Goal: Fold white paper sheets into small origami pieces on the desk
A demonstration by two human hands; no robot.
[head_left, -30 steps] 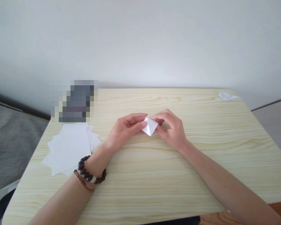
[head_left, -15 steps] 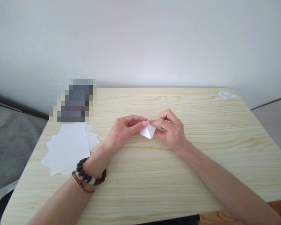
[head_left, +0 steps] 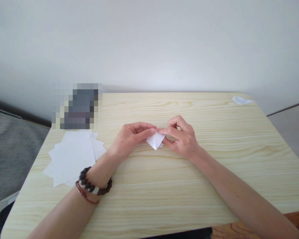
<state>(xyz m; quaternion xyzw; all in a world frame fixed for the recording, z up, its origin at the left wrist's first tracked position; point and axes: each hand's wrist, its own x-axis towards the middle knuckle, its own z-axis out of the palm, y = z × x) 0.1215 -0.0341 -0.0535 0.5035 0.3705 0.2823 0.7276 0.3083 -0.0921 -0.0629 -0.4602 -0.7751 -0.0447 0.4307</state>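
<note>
Between my two hands is a small piece of folded white paper (head_left: 155, 140), with creases running to a point that faces me. My left hand (head_left: 131, 139) pinches its upper left side, thumb on top and fingers behind. At the upper right, my right hand (head_left: 180, 136) grips the paper with index finger and thumb, its other fingers curled. Part of the paper is hidden by the fingertips. A second corner shows just behind the front one, at its lower right.
On the wooden table (head_left: 144, 192), a fanned stack of white paper sheets (head_left: 73, 156) lies at the left. Behind it is a dark, pixelated object (head_left: 81, 109). Another folded white paper (head_left: 241, 100) rests near the far right corner. A pale wall (head_left: 164, 43) stands behind the table.
The folded paper's lower point has shifted slightly left and towards me, and another corner now shows behind it. Both hands keep their grip and have barely moved.
</note>
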